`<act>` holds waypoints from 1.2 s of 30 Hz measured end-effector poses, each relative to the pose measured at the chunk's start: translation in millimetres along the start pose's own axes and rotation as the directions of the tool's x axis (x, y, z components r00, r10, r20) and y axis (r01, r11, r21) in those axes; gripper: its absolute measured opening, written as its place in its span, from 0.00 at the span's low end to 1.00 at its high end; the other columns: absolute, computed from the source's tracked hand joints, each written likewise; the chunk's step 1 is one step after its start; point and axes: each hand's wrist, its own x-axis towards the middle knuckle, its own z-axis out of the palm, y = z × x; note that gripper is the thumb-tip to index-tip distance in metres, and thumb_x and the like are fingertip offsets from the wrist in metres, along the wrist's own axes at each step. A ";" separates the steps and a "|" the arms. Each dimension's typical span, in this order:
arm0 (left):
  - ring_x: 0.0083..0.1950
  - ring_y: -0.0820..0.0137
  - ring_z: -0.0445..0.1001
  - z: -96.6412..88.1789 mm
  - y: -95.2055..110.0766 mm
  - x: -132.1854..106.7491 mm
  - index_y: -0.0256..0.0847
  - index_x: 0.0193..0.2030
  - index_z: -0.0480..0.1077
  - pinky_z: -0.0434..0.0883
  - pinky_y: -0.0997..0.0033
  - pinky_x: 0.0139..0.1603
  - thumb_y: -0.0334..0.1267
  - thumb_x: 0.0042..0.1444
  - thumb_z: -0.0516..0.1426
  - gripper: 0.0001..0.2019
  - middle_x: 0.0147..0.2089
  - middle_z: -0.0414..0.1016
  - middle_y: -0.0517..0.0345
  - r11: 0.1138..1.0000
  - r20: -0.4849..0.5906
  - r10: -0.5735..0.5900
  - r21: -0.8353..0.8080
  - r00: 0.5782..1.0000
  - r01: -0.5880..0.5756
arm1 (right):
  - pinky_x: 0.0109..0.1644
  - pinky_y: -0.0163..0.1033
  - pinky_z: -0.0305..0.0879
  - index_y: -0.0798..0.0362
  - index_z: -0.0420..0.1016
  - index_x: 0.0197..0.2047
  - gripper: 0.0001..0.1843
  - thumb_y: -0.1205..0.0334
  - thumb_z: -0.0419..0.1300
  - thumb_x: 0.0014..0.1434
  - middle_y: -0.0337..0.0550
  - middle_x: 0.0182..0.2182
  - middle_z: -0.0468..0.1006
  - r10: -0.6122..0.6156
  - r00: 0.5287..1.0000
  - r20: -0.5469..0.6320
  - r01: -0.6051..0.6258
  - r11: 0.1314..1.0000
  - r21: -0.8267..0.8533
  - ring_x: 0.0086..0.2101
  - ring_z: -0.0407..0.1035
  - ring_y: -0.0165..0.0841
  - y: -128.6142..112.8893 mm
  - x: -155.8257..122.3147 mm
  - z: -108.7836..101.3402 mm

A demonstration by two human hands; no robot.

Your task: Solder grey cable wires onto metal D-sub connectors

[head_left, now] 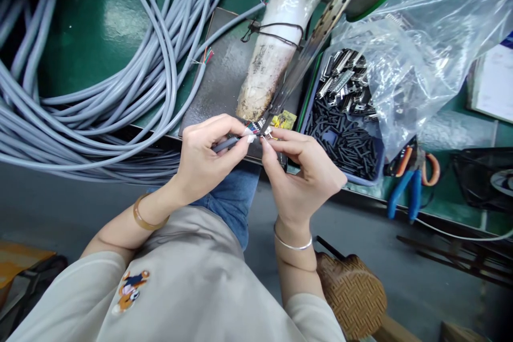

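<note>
My left hand (pixel 210 152) is closed in a pinch on a grey cable (pixel 225 144), close to its stripped end. Thin coloured wires (pixel 253 127) fan out at the fingertips. Opposite it, my right hand (pixel 298 163) pinches with thumb and fingers at the same spot; what sits between them is too small to make out. A metal connector (pixel 267 131) shows partly between the two hands. The slim dark tip of a soldering iron (pixel 276 104) comes down from above and reaches the wires. A small yellow piece (pixel 284 119) lies just behind my right fingers.
Looped grey cables (pixel 160 80) fill the left bench. A plastic-wrapped white tube (pixel 276 37) hangs above a dark plate (pixel 224 69). Right of it, a bin (pixel 363 180) holds connectors and short black sleeves, beside a clear bag (pixel 425 48) and blue-handled pliers (pixel 404 192).
</note>
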 end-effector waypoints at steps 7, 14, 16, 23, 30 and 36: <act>0.26 0.79 0.66 0.4 -3.1 0.1 0.38 0.33 0.77 0.62 0.76 0.26 0.31 0.58 0.63 0.03 0.33 0.80 0.58 0.999 -0.008 0.036 -0.001 0.999 -0.036 | 0.44 0.38 0.80 0.48 0.78 0.39 0.07 0.70 0.68 0.62 0.37 0.39 0.86 -0.093 0.996 0.006 0.093 0.990 -0.110 0.39 0.82 0.31 -4.3 4.1 0.8; 0.23 0.81 0.61 0.5 -0.9 0.3 0.37 0.32 0.75 0.59 0.76 0.23 0.30 0.57 0.63 0.03 0.30 0.78 0.60 0.999 0.013 -0.017 0.032 1.000 0.017 | 0.42 0.33 0.78 0.49 0.72 0.34 0.09 0.70 0.68 0.61 0.37 0.38 0.86 -0.108 0.994 0.018 0.110 0.985 -0.131 0.38 0.83 0.30 -4.6 1.2 -1.9; 0.22 0.81 0.58 0.3 -1.5 -1.0 0.37 0.32 0.75 0.57 0.76 0.23 0.30 0.57 0.63 0.03 0.29 0.77 0.60 0.998 0.029 -0.031 0.047 0.999 0.030 | 0.42 0.33 0.78 0.49 0.73 0.34 0.09 0.70 0.68 0.61 0.36 0.37 0.86 -0.103 0.994 0.035 0.107 0.987 -0.123 0.38 0.82 0.29 -3.1 -0.7 -2.5; 0.23 0.81 0.60 0.2 -2.5 -1.0 0.37 0.32 0.75 0.58 0.75 0.25 0.28 0.57 0.62 0.04 0.30 0.78 0.61 0.996 0.025 0.032 0.085 0.999 -0.034 | 0.44 0.35 0.78 0.49 0.75 0.38 0.06 0.68 0.69 0.62 0.37 0.39 0.86 -0.081 0.994 0.069 0.090 0.986 -0.138 0.39 0.82 0.30 0.1 -2.3 -3.2; 0.21 0.82 0.57 -1.8 4.0 3.6 0.37 0.32 0.74 0.56 0.73 0.24 0.28 0.57 0.63 0.04 0.26 0.73 0.64 0.997 0.006 0.011 0.073 1.000 -0.011 | 0.44 0.34 0.78 0.49 0.76 0.36 0.07 0.68 0.70 0.61 0.36 0.38 0.86 -0.109 0.994 0.025 0.112 0.986 -0.124 0.39 0.82 0.29 -2.2 4.2 -1.0; 0.24 0.80 0.62 -1.9 -0.6 0.2 0.37 0.32 0.75 0.59 0.75 0.25 0.28 0.57 0.62 0.04 0.30 0.78 0.61 0.993 0.029 0.037 0.108 0.999 -0.040 | 0.44 0.33 0.78 0.50 0.75 0.37 0.07 0.69 0.69 0.61 0.38 0.38 0.86 -0.137 0.988 0.066 0.143 0.984 -0.103 0.40 0.82 0.29 0.3 -0.3 -3.2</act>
